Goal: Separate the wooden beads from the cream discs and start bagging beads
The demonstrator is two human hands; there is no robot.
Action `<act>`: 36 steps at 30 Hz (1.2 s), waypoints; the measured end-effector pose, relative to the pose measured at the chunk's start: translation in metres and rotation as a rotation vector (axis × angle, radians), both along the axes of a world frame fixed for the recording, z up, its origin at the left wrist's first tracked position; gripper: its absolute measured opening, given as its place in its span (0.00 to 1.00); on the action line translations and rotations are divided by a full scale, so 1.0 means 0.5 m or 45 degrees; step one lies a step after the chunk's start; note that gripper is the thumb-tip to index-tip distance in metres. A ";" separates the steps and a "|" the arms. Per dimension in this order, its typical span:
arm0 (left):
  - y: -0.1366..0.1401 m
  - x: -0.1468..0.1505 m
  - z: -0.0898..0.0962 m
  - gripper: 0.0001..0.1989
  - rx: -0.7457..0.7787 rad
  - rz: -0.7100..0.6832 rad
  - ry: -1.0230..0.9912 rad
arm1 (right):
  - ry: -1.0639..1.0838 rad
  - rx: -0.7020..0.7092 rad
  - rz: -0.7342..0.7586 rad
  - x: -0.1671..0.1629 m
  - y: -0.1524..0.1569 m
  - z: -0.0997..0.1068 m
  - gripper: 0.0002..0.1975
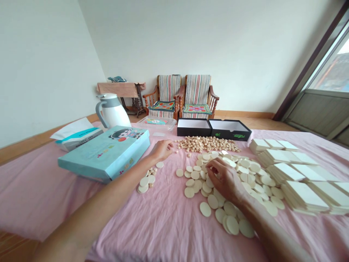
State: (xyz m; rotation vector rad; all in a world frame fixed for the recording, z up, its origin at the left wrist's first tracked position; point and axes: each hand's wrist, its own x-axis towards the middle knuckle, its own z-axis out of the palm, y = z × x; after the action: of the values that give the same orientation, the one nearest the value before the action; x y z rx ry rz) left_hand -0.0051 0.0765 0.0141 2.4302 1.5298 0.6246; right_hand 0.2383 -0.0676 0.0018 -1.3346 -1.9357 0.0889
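Observation:
My left hand (pixel 163 150) is at the left end of a heap of small wooden beads (pixel 208 144), its fingers bent together in a pinch. What sits between those fingertips, if anything, is too small to make out. On a spread pile of pale round discs (pixel 195 175) rests my right hand (pixel 222 176), thumb and fingers curled inward; the hand itself hides what they grip. A smaller group of discs (pixel 144 182) mixed with a few beads lies beside my left forearm.
A light blue box (pixel 105 154) stands left, near a tissue pack (pixel 79 140) and a white jug (pixel 113 111). Two black boxes (pixel 230 135) sit behind the beads, a clear plastic lid (pixel 156 123) beside them. Stacks of pale rectangular tiles (pixel 305 194) line the right of the pink cloth (pixel 163 225).

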 end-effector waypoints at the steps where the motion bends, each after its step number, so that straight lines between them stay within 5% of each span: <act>1: -0.005 -0.010 0.004 0.10 -0.007 -0.010 -0.005 | -0.002 -0.001 0.003 0.000 0.000 0.000 0.06; 8: -0.073 -0.095 0.050 0.04 -0.308 -0.172 0.277 | -0.036 -0.021 0.025 -0.007 0.000 0.002 0.05; 18: -0.109 -0.070 0.066 0.04 -0.247 0.013 0.809 | -0.039 -0.025 0.008 -0.004 0.002 -0.003 0.06; 36: -0.079 -0.081 0.059 0.06 -0.303 -0.132 0.866 | -0.009 -0.033 0.028 -0.003 -0.003 0.006 0.06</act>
State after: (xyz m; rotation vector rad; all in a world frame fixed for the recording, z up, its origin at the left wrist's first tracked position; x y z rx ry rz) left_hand -0.0458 0.0372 0.0436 2.6330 1.5443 -0.4362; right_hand 0.2369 -0.0689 0.0050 -1.3326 -1.9612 0.1210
